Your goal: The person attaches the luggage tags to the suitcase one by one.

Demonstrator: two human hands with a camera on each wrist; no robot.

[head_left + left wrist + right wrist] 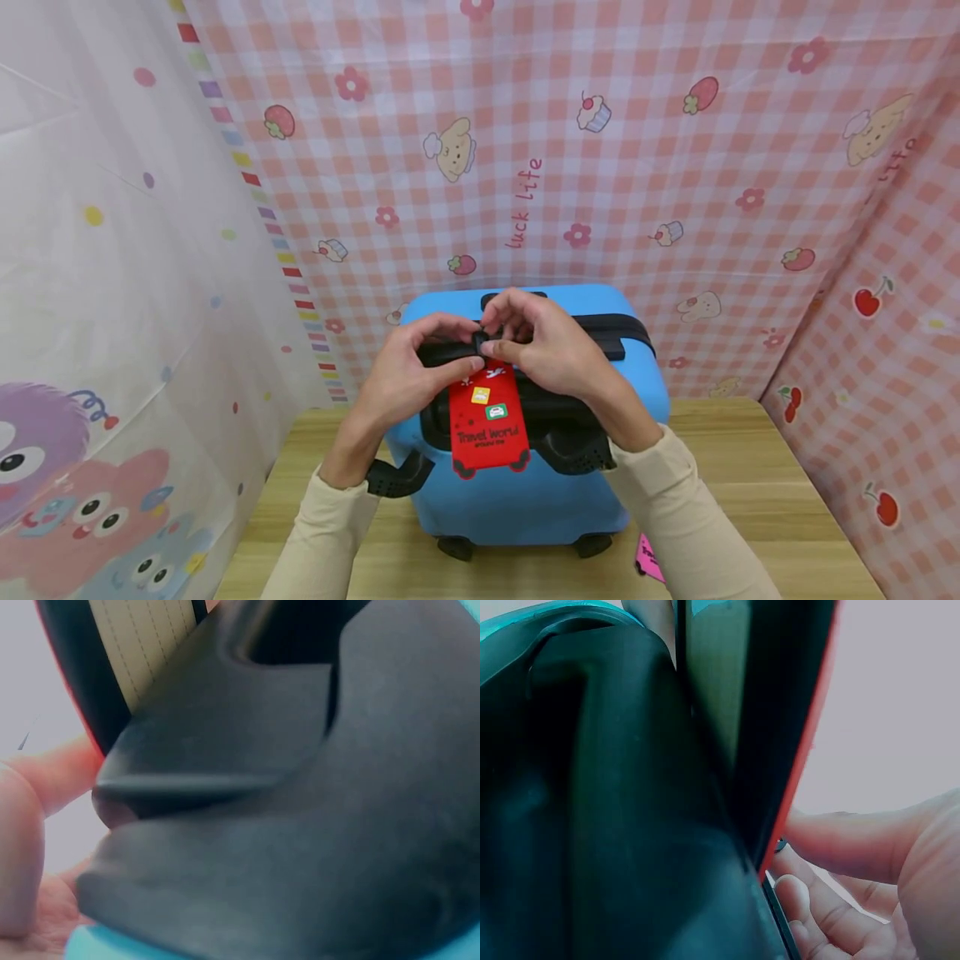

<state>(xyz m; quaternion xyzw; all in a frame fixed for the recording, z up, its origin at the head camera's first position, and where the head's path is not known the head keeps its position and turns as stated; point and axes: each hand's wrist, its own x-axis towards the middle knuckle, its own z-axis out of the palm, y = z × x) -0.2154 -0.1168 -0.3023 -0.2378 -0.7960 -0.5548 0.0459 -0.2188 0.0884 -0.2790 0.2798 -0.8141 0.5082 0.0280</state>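
Note:
A red luggage tag (487, 421) printed "Travel World" hangs in front of the black handle (555, 408) of a small blue suitcase (525, 508). My left hand (408, 367) pinches near the tag's black strap (480, 340), thumb at the tag's upper left corner. From the other side, my right hand (551, 346) pinches the strap end with thumb and fingertips. The fingers partly hide how the strap runs around the handle. In the left wrist view, the tag's back shows a lined paper card (142, 645); the right wrist view shows the tag's red edge (799, 757) beside the thumb.
The suitcase stands on a wooden table (735, 475) against a pink checked curtain (637, 167). A pink tag (649, 557) lies at the front right, partly behind my right sleeve (682, 517). Black curved parts (401, 475) jut from the suitcase front.

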